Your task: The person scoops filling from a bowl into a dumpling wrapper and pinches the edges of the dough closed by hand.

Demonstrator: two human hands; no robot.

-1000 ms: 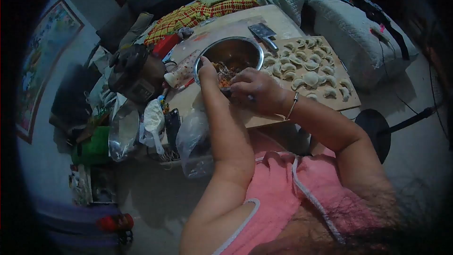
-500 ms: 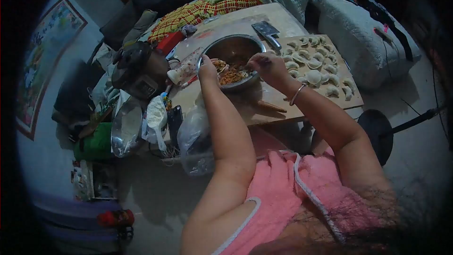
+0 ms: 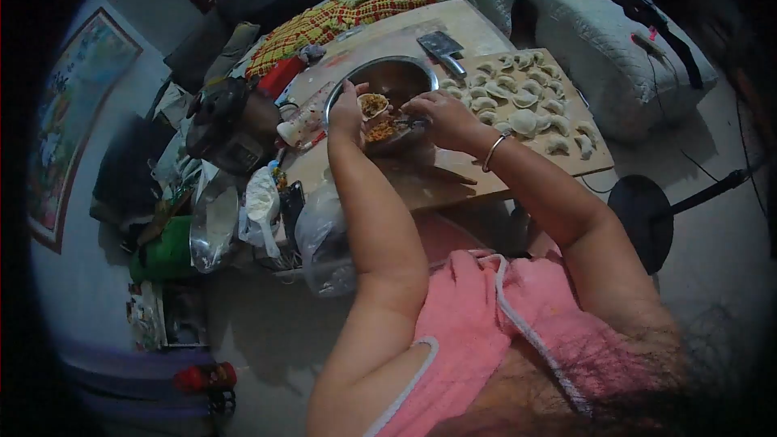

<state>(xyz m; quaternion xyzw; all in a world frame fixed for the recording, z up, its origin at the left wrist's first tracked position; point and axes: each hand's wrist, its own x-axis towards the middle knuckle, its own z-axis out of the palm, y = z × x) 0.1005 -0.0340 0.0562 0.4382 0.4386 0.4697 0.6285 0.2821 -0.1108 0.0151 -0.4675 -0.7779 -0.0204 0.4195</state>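
Observation:
In my left hand (image 3: 348, 117) rests a round dumpling wrapper (image 3: 363, 111) with brown-orange filling on it, held over the left side of a metal bowl (image 3: 334, 91). My right hand (image 3: 441, 116), with a bracelet at the wrist, is closed around a small grey utensil (image 3: 411, 122) over the bowl's right side; its exact kind is hard to make out. Loose filling (image 3: 379, 131) lies in the bowl. Right of the bowl, several folded dumplings (image 3: 524, 97) and a flat round wrapper (image 3: 524, 121) sit on a wooden board (image 3: 595, 160).
A cleaver (image 3: 442, 48) lies behind the bowl. A tapered wooden stick (image 3: 453, 177) is at the board's front edge. To the left stand a dark cooker (image 3: 235, 133), a bag of white flour (image 3: 261, 198) and a plastic bag (image 3: 324, 235). A quilted sofa (image 3: 603, 65) borders the table.
The filled wrapper in my left hand is now tilted more into view. My right hand has turned lower, nearer to the wrapper. The whole view has shifted slightly.

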